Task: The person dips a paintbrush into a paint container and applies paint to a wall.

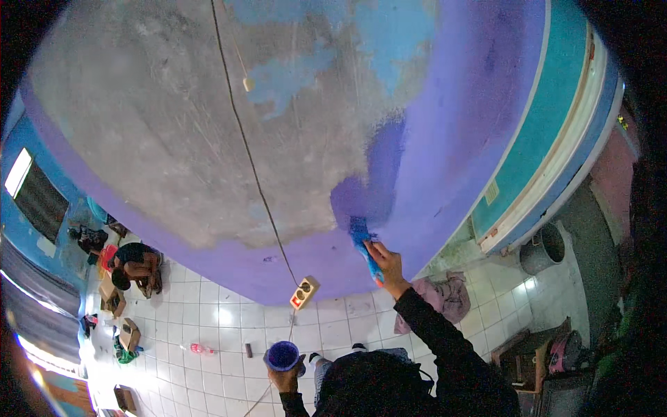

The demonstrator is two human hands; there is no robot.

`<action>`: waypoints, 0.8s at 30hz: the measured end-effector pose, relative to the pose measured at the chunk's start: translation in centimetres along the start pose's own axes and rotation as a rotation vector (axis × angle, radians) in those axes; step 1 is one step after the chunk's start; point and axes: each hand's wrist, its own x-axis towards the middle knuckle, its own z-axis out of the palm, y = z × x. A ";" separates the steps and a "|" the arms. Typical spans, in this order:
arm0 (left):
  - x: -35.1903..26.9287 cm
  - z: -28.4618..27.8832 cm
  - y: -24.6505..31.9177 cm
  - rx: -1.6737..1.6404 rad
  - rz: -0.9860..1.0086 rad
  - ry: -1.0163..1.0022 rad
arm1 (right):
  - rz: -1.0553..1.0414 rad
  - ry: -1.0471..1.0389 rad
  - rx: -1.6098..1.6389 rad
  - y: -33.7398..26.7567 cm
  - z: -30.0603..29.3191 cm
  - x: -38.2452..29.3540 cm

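My right hand (386, 267) grips a blue-handled paintbrush (367, 249), its bristles against the wall (292, 172) at the lower edge of a darker purple patch (365, 198). Bare grey plaster with light blue remnants lies left of that patch; lighter purple paint borders it to the right and below. At the bottom, my left hand (283, 378) holds a cup of purple paint (283, 356) upright, well away from the brush. Between my hands and the wall's foot, a power strip (304, 293) with a red switch hangs on a dark cable (245, 135).
A crumpled pink cloth (443, 299) lies on the tiled floor at the wall's foot. A dark bucket (542, 249) and wooden furniture (536, 359) stand right. Left are a crouching person (136, 263), cardboard boxes (128, 333) and a plastic bottle (201, 348).
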 end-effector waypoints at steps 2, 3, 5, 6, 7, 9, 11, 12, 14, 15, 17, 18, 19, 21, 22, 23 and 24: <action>-0.4 0.0 0.1 0.051 0.001 0.033 | -0.089 0.099 0.072 0.5 -1.0 1.0; -0.9 0.0 1.0 0.049 0.002 0.038 | -0.173 0.187 0.150 0.2 -2.2 2.0; -1.4 0.2 3.3 0.191 -0.036 0.064 | -0.119 0.241 0.034 -1.6 -7.0 6.0; -1.4 0.0 1.9 0.168 0.018 0.101 | -0.091 0.308 -0.011 -2.8 -8.8 8.2; -1.5 -0.3 0.8 0.171 0.022 0.101 | -0.089 0.311 -0.009 -3.2 -10.1 9.8; -1.3 -0.2 0.6 0.237 0.007 0.078 | -0.258 0.487 0.083 -3.7 -11.9 11.9; -1.7 -0.1 1.8 0.218 0.003 0.071 | -0.329 0.542 0.044 -3.9 -11.3 11.4; -1.7 -0.3 1.0 0.212 0.004 0.071 | -0.328 0.539 -0.074 -3.1 -9.7 10.1; -1.6 0.0 -0.1 0.203 0.002 0.072 | -0.341 0.542 -0.161 -1.5 -6.7 8.1; -1.7 0.0 -0.5 0.229 -0.003 0.083 | -0.345 0.541 -0.158 -0.3 -4.8 6.6; -1.6 0.1 -0.8 0.253 -0.003 0.093 | -0.195 0.259 -0.127 1.8 -1.9 2.9; -1.5 0.1 -0.8 0.216 0.013 0.091 | -0.204 0.262 -0.121 1.5 -1.2 1.9; -1.7 0.2 -0.6 0.179 0.028 0.084 | -0.136 0.179 -0.103 1.1 -0.7 0.7; -1.8 0.1 0.4 0.181 0.026 0.086 | -0.071 0.098 -0.087 0.8 -0.1 -1.0; -1.9 0.1 0.8 0.187 0.023 0.086 | -0.039 0.129 0.007 0.7 0.2 -1.6; -1.9 0.1 0.6 0.185 0.024 0.092 | -0.006 0.159 0.102 0.5 0.6 -2.2; -1.8 0.2 0.4 0.216 0.056 0.101 | -0.006 0.161 0.098 0.9 1.4 -3.6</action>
